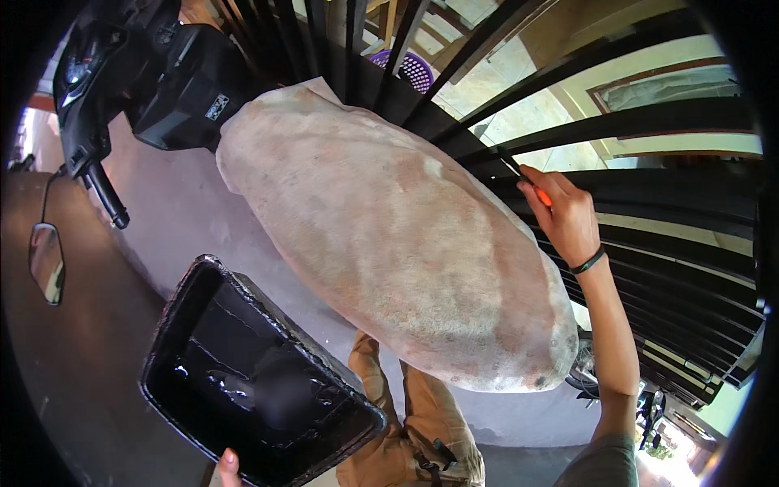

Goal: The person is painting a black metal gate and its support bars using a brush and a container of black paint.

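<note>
My right hand point(565, 209) is closed around a paintbrush point(542, 196) with an orange handle. Its dark tip points up and left, at or very near a bar of the black slatted fence point(649, 122); actual contact is hard to make out. At the lower left, my left hand point(230, 469) grips the near edge of a black tray point(187, 316), with only a fingertip showing over the rim. Glossy black liquid that looks like paint coats the tray's inside. The tray is held tilted, beside my legs.
A stained pale cloth point(389, 243) covers the seat of a black motor scooter point(182, 93) between me and the fence. Its handlebar grip point(105, 195) and mirror point(47, 261) stick out at left. Behind the bars stands a purple basket point(414, 71).
</note>
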The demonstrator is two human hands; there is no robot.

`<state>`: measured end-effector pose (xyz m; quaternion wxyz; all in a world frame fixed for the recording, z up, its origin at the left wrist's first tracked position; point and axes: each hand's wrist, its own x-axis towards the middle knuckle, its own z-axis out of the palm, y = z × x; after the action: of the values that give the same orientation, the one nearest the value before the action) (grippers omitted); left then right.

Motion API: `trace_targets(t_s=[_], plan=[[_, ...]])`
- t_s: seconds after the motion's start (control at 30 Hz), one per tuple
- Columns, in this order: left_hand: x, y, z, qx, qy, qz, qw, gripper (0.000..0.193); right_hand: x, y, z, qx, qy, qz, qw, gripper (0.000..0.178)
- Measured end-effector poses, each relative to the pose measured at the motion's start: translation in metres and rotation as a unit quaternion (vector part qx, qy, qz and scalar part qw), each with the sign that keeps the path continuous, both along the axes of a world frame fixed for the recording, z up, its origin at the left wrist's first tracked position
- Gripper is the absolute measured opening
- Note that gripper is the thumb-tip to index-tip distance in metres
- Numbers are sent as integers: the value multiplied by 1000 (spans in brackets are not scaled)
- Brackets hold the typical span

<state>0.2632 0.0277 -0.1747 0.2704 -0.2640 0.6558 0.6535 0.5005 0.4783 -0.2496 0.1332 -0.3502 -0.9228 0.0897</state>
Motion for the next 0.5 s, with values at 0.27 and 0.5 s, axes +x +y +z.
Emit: trace_targets(t_s=[0.27,0.5], plan=[[3,10,4,-133,52,20,990,72,-14,52,-128,-95,-28,-7,995,32],[6,14,-4,-56,35,-21,998,81,-27,96,-185,-54,-35,41,997,33]])
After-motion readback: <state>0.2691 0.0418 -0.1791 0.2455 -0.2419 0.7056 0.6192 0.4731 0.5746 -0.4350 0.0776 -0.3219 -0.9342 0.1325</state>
